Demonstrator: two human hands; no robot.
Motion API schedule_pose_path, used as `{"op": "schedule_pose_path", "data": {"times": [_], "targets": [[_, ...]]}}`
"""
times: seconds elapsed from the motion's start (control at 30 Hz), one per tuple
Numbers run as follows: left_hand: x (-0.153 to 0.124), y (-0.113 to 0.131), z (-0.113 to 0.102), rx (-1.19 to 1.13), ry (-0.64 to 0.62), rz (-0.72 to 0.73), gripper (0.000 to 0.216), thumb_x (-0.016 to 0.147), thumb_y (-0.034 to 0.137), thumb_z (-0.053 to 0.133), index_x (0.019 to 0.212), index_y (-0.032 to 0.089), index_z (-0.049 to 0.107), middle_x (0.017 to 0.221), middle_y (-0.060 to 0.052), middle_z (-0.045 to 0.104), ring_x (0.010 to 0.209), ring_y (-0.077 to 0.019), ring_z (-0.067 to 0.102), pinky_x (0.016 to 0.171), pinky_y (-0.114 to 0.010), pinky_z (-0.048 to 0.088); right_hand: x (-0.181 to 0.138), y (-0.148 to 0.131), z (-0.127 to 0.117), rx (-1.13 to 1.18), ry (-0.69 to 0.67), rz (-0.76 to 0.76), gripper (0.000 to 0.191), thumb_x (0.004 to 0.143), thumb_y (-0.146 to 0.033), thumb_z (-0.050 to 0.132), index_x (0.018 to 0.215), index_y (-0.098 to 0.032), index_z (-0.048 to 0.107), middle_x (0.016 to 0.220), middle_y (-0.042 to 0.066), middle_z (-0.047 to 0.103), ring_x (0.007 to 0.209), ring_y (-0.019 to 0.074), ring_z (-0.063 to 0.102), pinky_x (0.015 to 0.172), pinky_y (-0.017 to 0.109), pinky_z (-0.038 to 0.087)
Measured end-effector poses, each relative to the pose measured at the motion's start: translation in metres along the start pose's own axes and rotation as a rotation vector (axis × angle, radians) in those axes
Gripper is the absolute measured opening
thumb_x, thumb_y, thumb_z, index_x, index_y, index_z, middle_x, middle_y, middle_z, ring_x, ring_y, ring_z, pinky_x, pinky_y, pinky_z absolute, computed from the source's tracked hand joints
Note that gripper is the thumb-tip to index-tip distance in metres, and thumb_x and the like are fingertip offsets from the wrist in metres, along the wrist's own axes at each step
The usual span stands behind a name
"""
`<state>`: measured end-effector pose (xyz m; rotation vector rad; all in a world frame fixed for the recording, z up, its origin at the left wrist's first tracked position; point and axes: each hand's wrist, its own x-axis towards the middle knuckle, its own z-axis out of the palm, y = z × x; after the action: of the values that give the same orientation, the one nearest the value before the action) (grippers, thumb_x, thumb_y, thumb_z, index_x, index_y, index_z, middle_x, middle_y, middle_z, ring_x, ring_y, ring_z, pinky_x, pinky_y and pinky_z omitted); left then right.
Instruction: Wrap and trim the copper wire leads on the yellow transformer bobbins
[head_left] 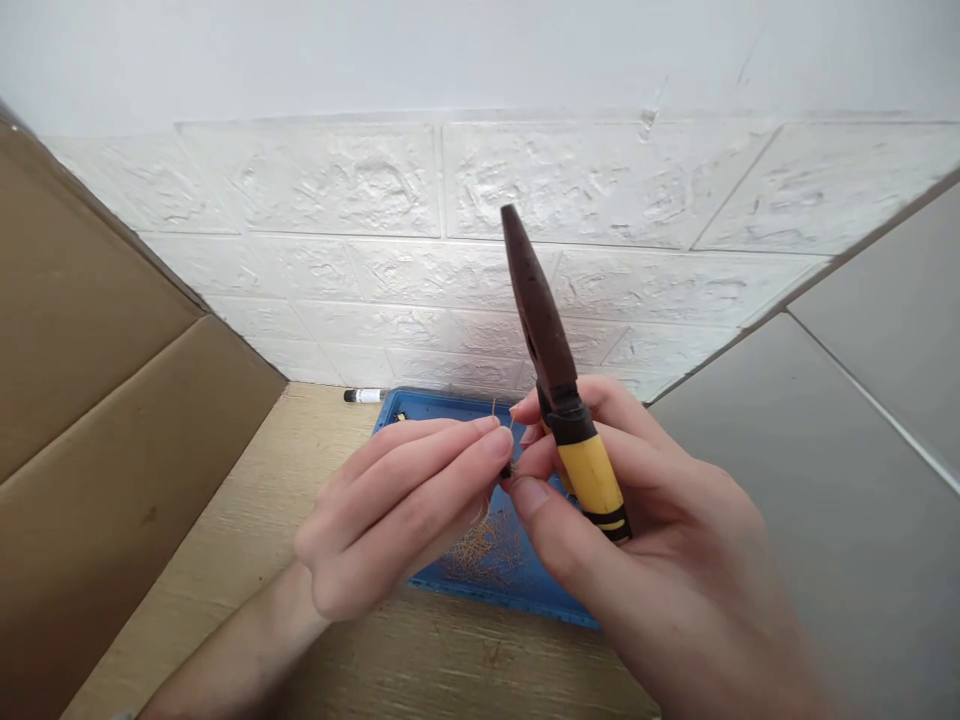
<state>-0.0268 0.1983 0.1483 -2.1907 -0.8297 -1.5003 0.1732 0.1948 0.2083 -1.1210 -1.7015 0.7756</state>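
Observation:
My left hand [412, 500] is closed in a pinch, with thumb and fingertips on a tiny dark piece [507, 468] that has thin copper-coloured wires sticking out. Most of this piece is hidden by the fingers, so its kind is unclear. My right hand [637, 510] wraps round pliers [589, 470] with yellow and black handles; their brown, tapered jaws point up and away from the piece. Its thumb and fingertips also meet at the dark piece and its wires. Below both hands lies a blue tray [517, 598] with a heap of thin copper-coloured wire bits [480, 550].
A small black-capped tube [366, 396] with a white label lies by the tray's far left corner on the wooden surface [247, 560]. Cardboard [97, 420] stands at left, a white brick-patterned wall [360, 190] behind, and a grey tiled wall [862, 430] at right.

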Motion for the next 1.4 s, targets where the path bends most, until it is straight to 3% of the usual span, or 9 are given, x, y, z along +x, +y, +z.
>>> {"op": "schedule_pose_path", "data": {"times": [0.17,0.33,0.5,0.83,1.03,1.27,1.4], "targets": [[0.001,-0.002,0.013,-0.014,0.115,-0.024,0.011,0.112,0.009,0.077,0.112,0.009,0.087,0.113,-0.003,0.093,0.101,-0.0149,0.090,0.103,-0.019,0.073,0.001,-0.004,0.007,0.119,0.007,-0.020,0.025,0.095,-0.014,0.070,0.075,-0.029,0.072,0.101,-0.009,0.080,0.085,0.0068,0.076,0.072,0.011,0.062],[0.001,-0.002,0.020,-0.037,0.193,-0.072,0.014,0.104,0.004,0.082,0.114,0.013,0.086,0.106,-0.002,0.093,0.089,-0.0156,0.090,0.083,-0.022,0.077,0.003,-0.004,0.012,0.171,0.041,0.038,0.021,0.088,-0.016,0.073,0.070,-0.028,0.072,0.100,-0.009,0.080,0.086,0.0055,0.078,0.079,0.010,0.065],[0.003,0.002,0.022,-0.082,0.194,-0.113,0.016,0.103,0.003,0.083,0.114,0.013,0.087,0.103,-0.001,0.092,0.085,-0.0149,0.086,0.077,-0.023,0.075,0.002,-0.003,0.013,0.167,0.080,0.032,0.023,0.088,-0.012,0.070,0.070,-0.026,0.072,0.096,-0.009,0.078,0.084,0.0024,0.078,0.070,0.003,0.059],[0.010,0.007,0.011,-0.157,0.074,-0.260,0.031,0.098,0.000,0.083,0.119,0.021,0.091,0.098,-0.001,0.090,0.072,-0.0111,0.080,0.067,-0.020,0.069,0.005,0.005,0.011,-0.010,0.093,-0.061,0.021,0.092,-0.014,0.070,0.074,-0.026,0.072,0.103,-0.002,0.079,0.089,0.0107,0.076,0.082,0.022,0.067],[0.015,0.015,0.004,-0.265,-0.037,-0.478,0.037,0.106,0.009,0.080,0.127,0.037,0.091,0.100,0.002,0.090,0.073,-0.0147,0.081,0.061,-0.027,0.070,0.003,0.006,0.006,-0.090,0.098,-0.083,0.024,0.096,-0.016,0.071,0.074,-0.027,0.068,0.106,-0.002,0.079,0.089,0.0119,0.075,0.082,0.024,0.066],[0.020,0.013,0.004,-0.426,-0.028,-0.500,0.035,0.100,0.000,0.081,0.116,0.028,0.092,0.090,0.003,0.087,0.070,-0.0104,0.079,0.064,-0.021,0.067,0.004,0.006,0.002,-0.020,0.133,-0.052,0.020,0.092,-0.017,0.078,0.078,-0.033,0.079,0.106,-0.008,0.080,0.100,0.0108,0.079,0.084,0.021,0.066],[0.021,0.013,0.004,-0.433,-0.044,-0.521,0.035,0.099,0.001,0.082,0.115,0.030,0.093,0.091,0.003,0.088,0.071,-0.0118,0.080,0.065,-0.023,0.067,-0.001,0.005,-0.001,-0.029,0.132,-0.057,0.015,0.089,-0.023,0.085,0.086,-0.038,0.086,0.111,-0.009,0.081,0.105,0.0116,0.080,0.091,0.022,0.067]]}}
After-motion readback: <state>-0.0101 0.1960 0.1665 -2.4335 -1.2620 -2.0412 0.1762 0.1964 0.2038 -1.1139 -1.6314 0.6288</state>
